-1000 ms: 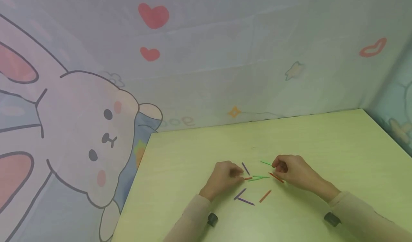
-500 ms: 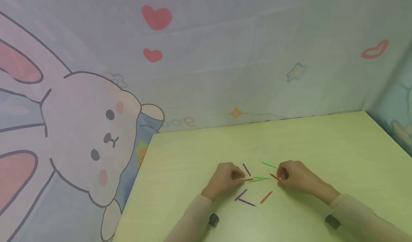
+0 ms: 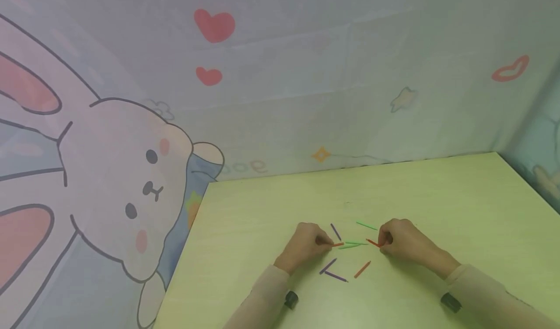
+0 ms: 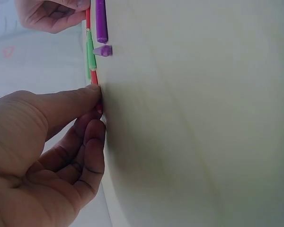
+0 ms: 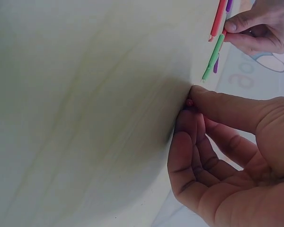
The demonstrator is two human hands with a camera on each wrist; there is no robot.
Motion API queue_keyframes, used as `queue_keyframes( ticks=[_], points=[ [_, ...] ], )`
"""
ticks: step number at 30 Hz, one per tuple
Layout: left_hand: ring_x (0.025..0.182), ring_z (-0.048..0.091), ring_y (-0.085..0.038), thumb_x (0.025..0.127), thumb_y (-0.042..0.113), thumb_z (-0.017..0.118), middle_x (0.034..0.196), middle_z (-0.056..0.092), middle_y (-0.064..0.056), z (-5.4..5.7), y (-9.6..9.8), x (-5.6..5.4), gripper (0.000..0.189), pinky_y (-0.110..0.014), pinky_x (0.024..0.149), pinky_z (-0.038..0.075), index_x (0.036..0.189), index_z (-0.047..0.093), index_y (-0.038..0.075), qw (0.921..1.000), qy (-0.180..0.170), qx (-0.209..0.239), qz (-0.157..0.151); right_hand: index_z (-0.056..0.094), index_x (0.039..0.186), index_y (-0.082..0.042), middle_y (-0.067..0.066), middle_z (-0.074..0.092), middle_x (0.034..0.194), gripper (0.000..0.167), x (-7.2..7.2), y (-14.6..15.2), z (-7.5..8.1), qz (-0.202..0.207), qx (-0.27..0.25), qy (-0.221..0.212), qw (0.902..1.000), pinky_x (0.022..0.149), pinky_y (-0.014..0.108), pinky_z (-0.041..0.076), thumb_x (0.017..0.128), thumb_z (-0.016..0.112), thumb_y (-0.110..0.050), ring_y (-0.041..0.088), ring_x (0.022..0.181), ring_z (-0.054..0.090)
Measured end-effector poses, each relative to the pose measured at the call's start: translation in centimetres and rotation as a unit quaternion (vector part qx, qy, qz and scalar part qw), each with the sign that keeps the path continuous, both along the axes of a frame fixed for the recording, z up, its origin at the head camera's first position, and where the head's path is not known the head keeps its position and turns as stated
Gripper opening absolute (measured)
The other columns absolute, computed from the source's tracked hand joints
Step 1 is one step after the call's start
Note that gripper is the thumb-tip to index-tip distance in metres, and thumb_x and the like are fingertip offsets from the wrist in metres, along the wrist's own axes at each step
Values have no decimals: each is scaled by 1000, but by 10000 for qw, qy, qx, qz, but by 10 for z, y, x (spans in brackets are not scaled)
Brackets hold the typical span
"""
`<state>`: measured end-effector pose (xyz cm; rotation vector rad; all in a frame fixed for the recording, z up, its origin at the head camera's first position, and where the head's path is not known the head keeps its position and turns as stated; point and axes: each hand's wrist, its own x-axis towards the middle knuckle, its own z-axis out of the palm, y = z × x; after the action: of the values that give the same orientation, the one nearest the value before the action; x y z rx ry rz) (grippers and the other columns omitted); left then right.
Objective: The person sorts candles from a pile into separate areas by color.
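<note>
Flanking the green crayon pair (image 3: 356, 243), left hand (image 3: 306, 245) and right hand (image 3: 403, 241) are pinching red crayons (image 3: 373, 242), long axes pointing roughly inward. Yellow-green tabletop (image 3: 280, 202) is lying beneath; rabbit-print sheet (image 3: 284, 100) is hanging behind.

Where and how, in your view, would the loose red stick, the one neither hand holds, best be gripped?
Probably pinch the loose red stick at its middle, thumb and forefinger across its narrow width, coming from the right with the right hand once that is free. It is thin and lies flat on the table, apart from the nearest purple stick to its left.
</note>
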<state>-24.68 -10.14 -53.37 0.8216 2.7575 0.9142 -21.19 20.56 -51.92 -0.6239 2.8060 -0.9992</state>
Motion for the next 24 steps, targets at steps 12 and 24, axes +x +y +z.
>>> queue_keyframes(
  ticks=[12, 24],
  points=[
    [83, 69, 2, 97, 8, 87, 94, 85, 5, 5, 1, 3, 7, -13, 80, 55, 101, 90, 12, 9990, 318, -245, -212, 75, 80, -12, -7, 68, 83, 19, -1, -1, 1, 17, 102, 100, 9999, 69, 29, 51, 84, 86, 3, 12, 79, 56],
    [87, 70, -4, 98, 8, 86, 98, 84, 1, 29, -7, -3, 6, -19, 83, 58, 102, 89, 11, 9977, 676, -3, -15, 75, 80, -13, -7, 68, 83, 22, 0, 0, 1, 25, 115, 100, 9999, 68, 29, 50, 85, 88, 3, 12, 78, 56]
  ],
)
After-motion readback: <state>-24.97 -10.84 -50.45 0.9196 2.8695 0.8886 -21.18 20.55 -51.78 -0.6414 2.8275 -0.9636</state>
